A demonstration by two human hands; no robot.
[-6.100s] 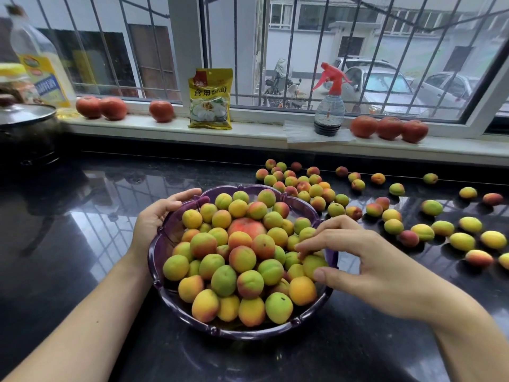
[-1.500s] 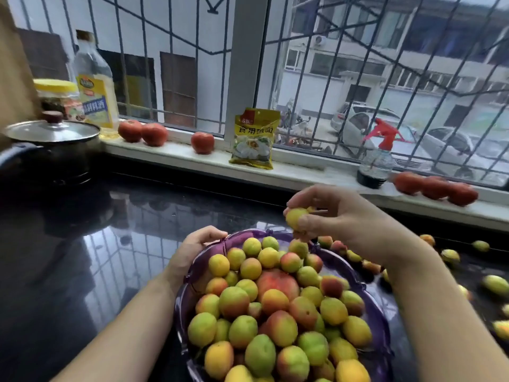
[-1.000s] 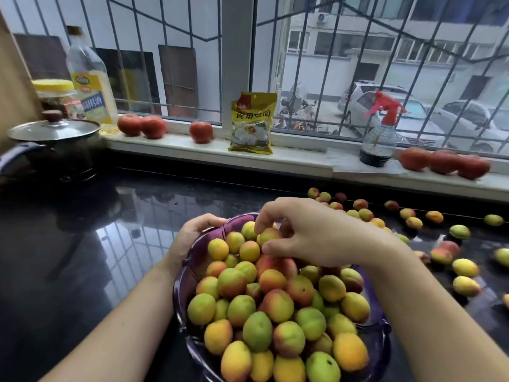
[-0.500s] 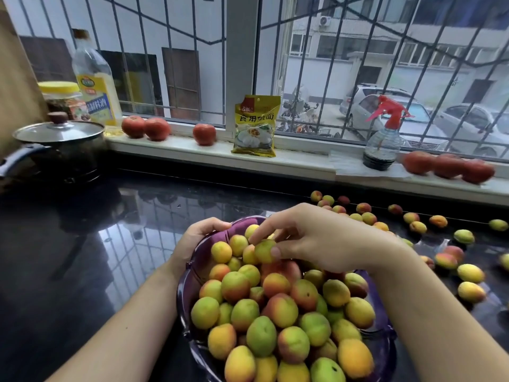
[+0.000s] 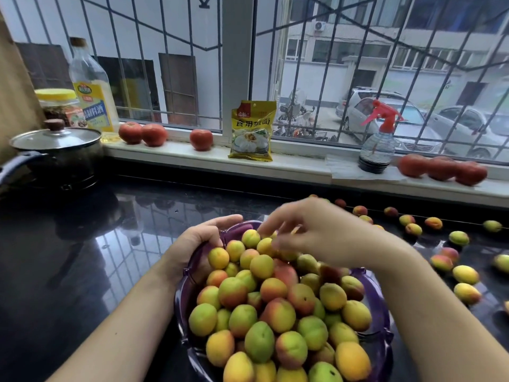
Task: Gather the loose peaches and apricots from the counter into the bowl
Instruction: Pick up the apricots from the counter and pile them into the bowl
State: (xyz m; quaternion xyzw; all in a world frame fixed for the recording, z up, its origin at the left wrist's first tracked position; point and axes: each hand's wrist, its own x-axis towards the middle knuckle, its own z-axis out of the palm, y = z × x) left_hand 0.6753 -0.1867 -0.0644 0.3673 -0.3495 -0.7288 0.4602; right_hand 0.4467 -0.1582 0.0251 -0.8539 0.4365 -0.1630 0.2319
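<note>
A purple plastic bowl (image 5: 381, 321) sits on the black counter, heaped with green, yellow and orange apricots and peaches (image 5: 275, 304). My left hand (image 5: 198, 244) grips the bowl's far-left rim. My right hand (image 5: 322, 232) hovers over the back of the pile, blurred, fingers spread with nothing in them. Several loose apricots (image 5: 458, 238) lie scattered on the counter to the right of the bowl, some hidden behind my right arm.
A lidded dark pot (image 5: 55, 155) stands at the back left, with an oil bottle (image 5: 92, 86) and a jar behind it. On the windowsill rest tomatoes (image 5: 440, 168), a yellow packet (image 5: 252, 130) and a spray bottle (image 5: 377, 142).
My right hand carried an apricot over the bowl, set it on the pile's back and let go; its fingers are now spread and lifting. My left hand has stayed on the rim.
</note>
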